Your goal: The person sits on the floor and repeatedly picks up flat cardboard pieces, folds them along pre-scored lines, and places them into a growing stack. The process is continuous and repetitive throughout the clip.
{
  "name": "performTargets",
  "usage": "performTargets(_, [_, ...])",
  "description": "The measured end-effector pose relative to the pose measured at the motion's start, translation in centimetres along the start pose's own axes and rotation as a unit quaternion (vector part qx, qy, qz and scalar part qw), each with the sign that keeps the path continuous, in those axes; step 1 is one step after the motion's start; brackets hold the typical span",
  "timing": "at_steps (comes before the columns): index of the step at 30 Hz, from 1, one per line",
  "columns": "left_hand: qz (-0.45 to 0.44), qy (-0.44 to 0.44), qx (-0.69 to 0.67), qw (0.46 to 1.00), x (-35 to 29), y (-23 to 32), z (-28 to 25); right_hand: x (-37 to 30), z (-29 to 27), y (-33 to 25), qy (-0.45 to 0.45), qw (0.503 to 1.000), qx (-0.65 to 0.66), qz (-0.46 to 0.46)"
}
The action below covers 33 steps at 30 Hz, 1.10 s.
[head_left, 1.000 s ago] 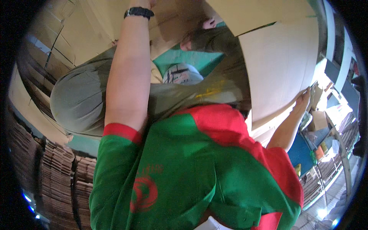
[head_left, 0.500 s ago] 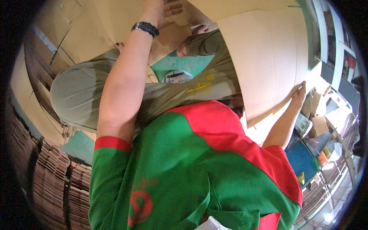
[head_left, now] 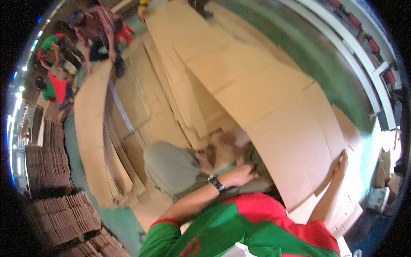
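Note:
A large brown cardboard sheet (head_left: 274, 128) with crease lines slopes from the far middle down to my right side. My right hand (head_left: 341, 165) is closed on its right edge. My left hand (head_left: 242, 171), with a dark watch (head_left: 216, 183) on the wrist, is over my lap just left of the sheet's near edge. Its fingers look curled, but blur hides what is in them, if anything. Beside it show my bent knee (head_left: 169, 167) in grey-green trousers and a bare foot (head_left: 205, 160).
More flat cardboard (head_left: 145, 98) lies in layers ahead. On the left a crouching person (head_left: 100, 30) holds another cardboard sheet (head_left: 92, 128). Bundled cardboard stacks (head_left: 47, 158) stand at the far left, near other people (head_left: 55, 81). White rails (head_left: 342, 47) run along the right.
The view has lifted, showing the floor and people ahead. My left hand has come back from the cardboard at the upper edge to my lap. My right hand keeps its hold on the sheet.

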State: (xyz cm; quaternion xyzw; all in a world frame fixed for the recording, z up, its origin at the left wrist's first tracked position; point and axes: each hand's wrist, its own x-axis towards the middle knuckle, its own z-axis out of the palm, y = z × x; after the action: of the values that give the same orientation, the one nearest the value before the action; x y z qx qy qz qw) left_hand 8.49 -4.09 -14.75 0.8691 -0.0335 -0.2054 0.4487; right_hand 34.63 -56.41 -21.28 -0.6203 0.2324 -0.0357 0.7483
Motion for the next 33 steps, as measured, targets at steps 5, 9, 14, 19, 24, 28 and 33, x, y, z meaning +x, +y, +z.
performTargets(5, [0.064,-0.105,-0.042,0.991,0.2,-0.6,-2.6,1.0,0.0,0.6,0.035,0.998,-0.042,-0.027])
performTargets(9, [0.010,-0.185,-0.070,0.980,0.3,-1.4,-2.3,-0.6,-0.8,0.1,-0.037,0.998,0.034,0.033])
performTargets(14, [0.073,-0.116,-0.131,0.982,1.0,-5.0,-1.4,-2.5,0.1,-0.1,-0.059,0.996,-0.025,0.069])
performTargets(19, [-0.038,0.060,-0.290,0.954,2.4,-7.5,-3.5,-4.1,1.9,0.0,-0.052,0.998,-0.035,0.026])
performTargets(24, [-0.171,0.224,-0.601,0.748,7.3,-7.8,-6.9,-4.5,1.8,-0.2,0.001,0.997,-0.075,0.034])
performTargets(28, [-0.039,0.266,-0.713,0.647,11.2,-7.2,-8.0,-4.3,-0.6,0.0,-0.014,0.991,-0.129,-0.004])
performTargets(33, [0.084,0.290,-0.747,0.593,12.1,-6.1,-11.0,-7.3,-7.4,-1.6,0.018,0.988,-0.124,-0.093])
